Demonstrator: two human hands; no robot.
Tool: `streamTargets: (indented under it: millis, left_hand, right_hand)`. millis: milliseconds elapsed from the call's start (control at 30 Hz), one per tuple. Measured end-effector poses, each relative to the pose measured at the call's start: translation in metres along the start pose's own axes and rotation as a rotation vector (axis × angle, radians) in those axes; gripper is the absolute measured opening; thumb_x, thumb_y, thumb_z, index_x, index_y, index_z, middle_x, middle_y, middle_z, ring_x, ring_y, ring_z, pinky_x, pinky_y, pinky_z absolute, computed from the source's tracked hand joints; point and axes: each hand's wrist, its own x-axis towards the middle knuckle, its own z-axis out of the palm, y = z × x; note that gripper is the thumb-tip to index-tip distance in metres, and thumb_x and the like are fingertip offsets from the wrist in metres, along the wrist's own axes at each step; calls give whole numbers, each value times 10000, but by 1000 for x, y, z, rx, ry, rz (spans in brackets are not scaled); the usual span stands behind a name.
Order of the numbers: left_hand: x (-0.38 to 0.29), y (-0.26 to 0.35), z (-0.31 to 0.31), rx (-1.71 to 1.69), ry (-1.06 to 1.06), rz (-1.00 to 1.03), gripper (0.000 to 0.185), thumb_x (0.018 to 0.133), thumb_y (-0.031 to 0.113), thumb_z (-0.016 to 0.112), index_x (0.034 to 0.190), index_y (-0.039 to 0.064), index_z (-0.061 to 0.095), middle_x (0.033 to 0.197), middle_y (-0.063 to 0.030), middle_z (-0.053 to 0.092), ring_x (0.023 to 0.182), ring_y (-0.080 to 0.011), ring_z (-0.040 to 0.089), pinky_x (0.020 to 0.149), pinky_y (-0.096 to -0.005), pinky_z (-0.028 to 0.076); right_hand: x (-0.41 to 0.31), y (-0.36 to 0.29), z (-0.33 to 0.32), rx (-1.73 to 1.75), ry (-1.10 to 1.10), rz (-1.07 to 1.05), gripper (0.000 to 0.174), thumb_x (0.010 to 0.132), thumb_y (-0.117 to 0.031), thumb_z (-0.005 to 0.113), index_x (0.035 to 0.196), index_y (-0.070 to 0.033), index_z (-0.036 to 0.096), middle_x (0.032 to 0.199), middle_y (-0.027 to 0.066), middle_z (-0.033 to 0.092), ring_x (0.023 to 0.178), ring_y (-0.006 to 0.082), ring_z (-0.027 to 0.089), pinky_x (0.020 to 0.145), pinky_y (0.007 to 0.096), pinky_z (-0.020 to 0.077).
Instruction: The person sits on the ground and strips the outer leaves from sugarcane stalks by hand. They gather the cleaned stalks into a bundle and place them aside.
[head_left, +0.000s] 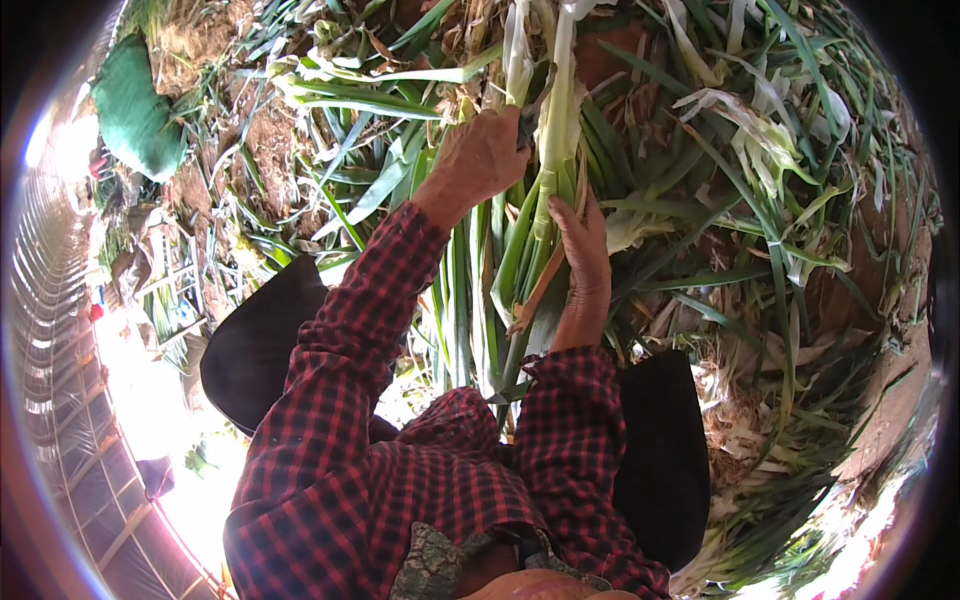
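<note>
Long green onions with pale stalks and green leaves lie in front of me. My right hand (583, 259) is wrapped around the lower part of a thick green onion stalk (556, 127), its thumb along the near side and the white end pointing away from me. Just left of that stalk, my left hand (480, 161) is closed in a fist on a pale outer leaf (519, 64) that runs away from the fingers. What lies inside the fist is partly hidden. More green leaves (465, 292) hang between my forearms, down towards my lap.
Loose onion leaves and peelings (757, 142) cover the ground on the right and ahead. Bare soil (270, 135) shows at left, near a green cloth-like item (139, 112). A ribbed, sheet-covered wall (56, 300) curves along the far left. My dark-clad knees (259, 345) flank my arms.
</note>
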Motion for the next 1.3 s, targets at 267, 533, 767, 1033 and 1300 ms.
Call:
streamTargets:
  millis: [267, 533, 767, 1033, 1300]
  left_hand:
    - [125, 3, 18, 93, 178, 18, 340, 824, 276, 581, 971, -29, 610, 913, -291, 665, 883, -449, 660, 816, -529, 527]
    - [15, 6, 6, -6, -53, -40, 322, 857, 240, 594, 1052, -15, 592, 864, -244, 677, 843, -420, 670, 749, -505, 530]
    - [-149, 45, 11, -158, -79, -127, 481, 789, 137, 665, 1222, -4, 510, 952, -246, 607, 825, -432, 642, 732, -503, 527]
    - [-80, 28, -7, -82, -64, -104, 478, 818, 163, 657, 1250, 5, 525, 1041, -236, 624, 882, -425, 646, 756, -493, 517]
    - [-166, 49, 2, -166, -87, -131, 477, 808, 157, 664, 1238, 16, 517, 973, -240, 606, 808, -440, 641, 706, -496, 525]
  right_hand:
    - [-15, -2, -18, 37, -54, 83, 484, 885, -157, 670, 1309, 30, 532, 1136, 72, 626, 969, 140, 588, 868, 271, 468]
    - [1, -3, -16, 21, 49, -71, 499, 875, -164, 682, 1300, 49, 529, 1118, 90, 642, 962, 152, 607, 872, 278, 474]
    - [2, 2, -7, 38, 47, -36, 435, 899, -153, 658, 1278, 28, 542, 1109, 71, 636, 968, 134, 594, 876, 267, 463]
    - [3, -3, -2, 9, 53, -76, 426, 937, -136, 569, 1321, 36, 501, 1156, 80, 614, 1010, 159, 577, 920, 280, 441]
    - [6, 5, -8, -58, 52, -84, 434, 983, -190, 537, 1348, 38, 480, 1222, 91, 587, 1051, 164, 550, 954, 282, 420]
